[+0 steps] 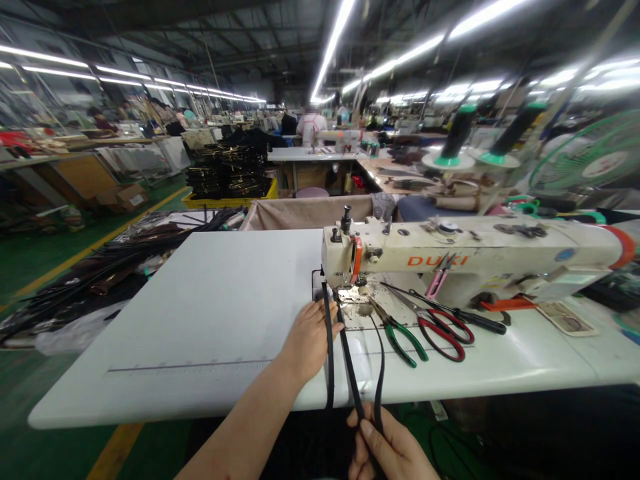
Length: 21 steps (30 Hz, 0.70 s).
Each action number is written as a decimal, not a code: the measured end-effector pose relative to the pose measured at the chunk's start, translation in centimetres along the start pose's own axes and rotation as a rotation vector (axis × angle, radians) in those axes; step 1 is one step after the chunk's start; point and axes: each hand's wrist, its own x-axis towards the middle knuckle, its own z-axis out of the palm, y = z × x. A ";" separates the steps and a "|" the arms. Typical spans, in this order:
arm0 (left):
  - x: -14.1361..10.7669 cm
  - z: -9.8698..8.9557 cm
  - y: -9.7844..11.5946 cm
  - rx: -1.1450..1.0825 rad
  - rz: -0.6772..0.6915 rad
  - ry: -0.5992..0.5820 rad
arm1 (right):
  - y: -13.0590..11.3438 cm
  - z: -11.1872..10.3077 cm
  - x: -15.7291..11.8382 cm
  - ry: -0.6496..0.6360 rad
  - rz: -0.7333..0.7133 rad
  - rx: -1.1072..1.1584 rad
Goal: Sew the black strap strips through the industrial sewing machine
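Note:
My left hand [310,340] lies on the white sewing table [175,320] just in front of the presser foot [350,293]. A black strap [329,353] crosses its fingers, and I cannot tell whether they grip it. My right hand [385,447] is near the table's front edge, pinching further black strap lengths [351,373] that run up towards the needle. The needle area of the white DUKI sewing machine [450,257] is partly hidden by the straps. Right of my left hand lie green-handled pliers [400,340] and red-handled scissors [443,337].
A black-handled tool [480,320] and a pink tool [437,277] sit by the machine. Thread cones [457,133] and a green fan [590,153] stand behind it. Black strap bundles [100,273] lie left of the table. A co-worker [313,127] sits at a distant machine.

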 end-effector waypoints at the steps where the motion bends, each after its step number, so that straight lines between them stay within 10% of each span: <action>1: 0.0 0.0 0.0 0.000 0.002 -0.001 | 0.3 -0.2 0.1 -0.009 -0.003 -0.042; 21: 0.1 -0.3 0.1 -0.041 -0.004 -0.001 | -4.9 -3.5 -2.9 -0.074 -0.196 -0.669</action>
